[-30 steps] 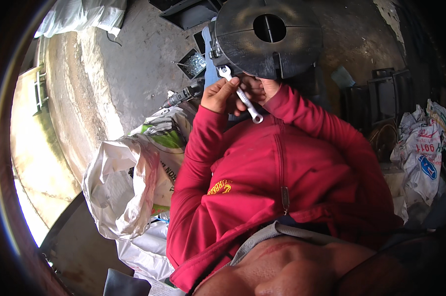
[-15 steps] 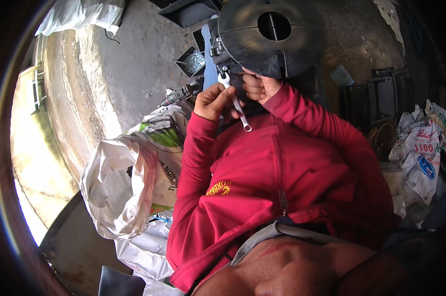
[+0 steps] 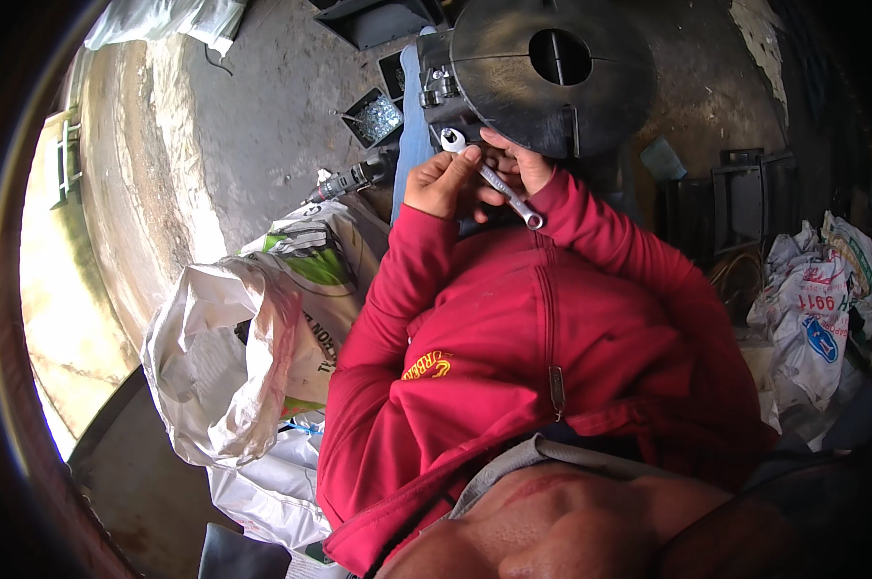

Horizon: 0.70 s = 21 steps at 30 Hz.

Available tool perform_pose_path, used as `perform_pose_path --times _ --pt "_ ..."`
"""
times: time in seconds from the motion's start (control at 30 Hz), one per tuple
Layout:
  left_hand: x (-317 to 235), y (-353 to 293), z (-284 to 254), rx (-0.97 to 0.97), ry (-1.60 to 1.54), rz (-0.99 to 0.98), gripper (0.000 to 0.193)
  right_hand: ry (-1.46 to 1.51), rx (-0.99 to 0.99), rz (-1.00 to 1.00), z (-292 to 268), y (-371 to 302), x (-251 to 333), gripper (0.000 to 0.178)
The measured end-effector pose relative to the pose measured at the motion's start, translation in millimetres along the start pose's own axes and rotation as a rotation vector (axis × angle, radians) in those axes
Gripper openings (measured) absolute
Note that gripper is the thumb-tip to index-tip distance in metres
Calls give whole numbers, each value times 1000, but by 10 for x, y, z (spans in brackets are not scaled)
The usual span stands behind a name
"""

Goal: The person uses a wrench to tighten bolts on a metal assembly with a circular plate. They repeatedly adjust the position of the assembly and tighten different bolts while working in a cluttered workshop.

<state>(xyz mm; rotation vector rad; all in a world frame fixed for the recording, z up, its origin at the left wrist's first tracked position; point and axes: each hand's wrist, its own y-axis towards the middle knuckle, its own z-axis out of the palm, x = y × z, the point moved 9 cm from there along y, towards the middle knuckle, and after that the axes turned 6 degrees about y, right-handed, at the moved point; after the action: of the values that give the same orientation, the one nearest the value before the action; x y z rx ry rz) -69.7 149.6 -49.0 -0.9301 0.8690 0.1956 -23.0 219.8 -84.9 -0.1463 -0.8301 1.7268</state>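
A silver combination wrench [image 3: 506,190] lies slantwise in my left hand [image 3: 442,183], pinched between thumb and fingers. Its open jaw is up by a bolt at the side of a black round part, and its ring end points down toward my jacket. The black disc-shaped part [image 3: 513,92] has a round hole in its middle and a slot at its near edge. Right beside the wrench, my right hand [image 3: 525,166] has its fingers bent under the disc's near edge; what they grip is hidden. Black clamp-like fittings [image 3: 440,87] with bolts stick out at the disc's left side.
Left of the disc, a small black bin [image 3: 376,118] holds many small shiny metal pieces. A power drill [image 3: 351,180] lies below it. A large open white sack [image 3: 204,367] stands at my left, with more white sacks [image 3: 812,309] and black frames [image 3: 740,203] at the right.
The wrench has swung round, its ring end shifting right, and its jaw has moved slightly right. My hands have come closer together. In the picture the disc sits farther right.
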Motion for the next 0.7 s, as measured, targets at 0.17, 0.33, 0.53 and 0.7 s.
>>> perform_pose_path --times 0.17,0.33,0.53,0.7 --pt "-130 49 -159 140 226 10 29 206 120 -23 -55 148 -27 42" --pt "-618 -49 -626 264 550 69 25 232 287 3 92 84 -24 39" --pt "-1081 571 -1666 -306 245 326 29 330 264 102 -105 22 -30 17" --pt "84 2431 -2817 -566 707 27 26 286 34 130 -267 -256 65 17"
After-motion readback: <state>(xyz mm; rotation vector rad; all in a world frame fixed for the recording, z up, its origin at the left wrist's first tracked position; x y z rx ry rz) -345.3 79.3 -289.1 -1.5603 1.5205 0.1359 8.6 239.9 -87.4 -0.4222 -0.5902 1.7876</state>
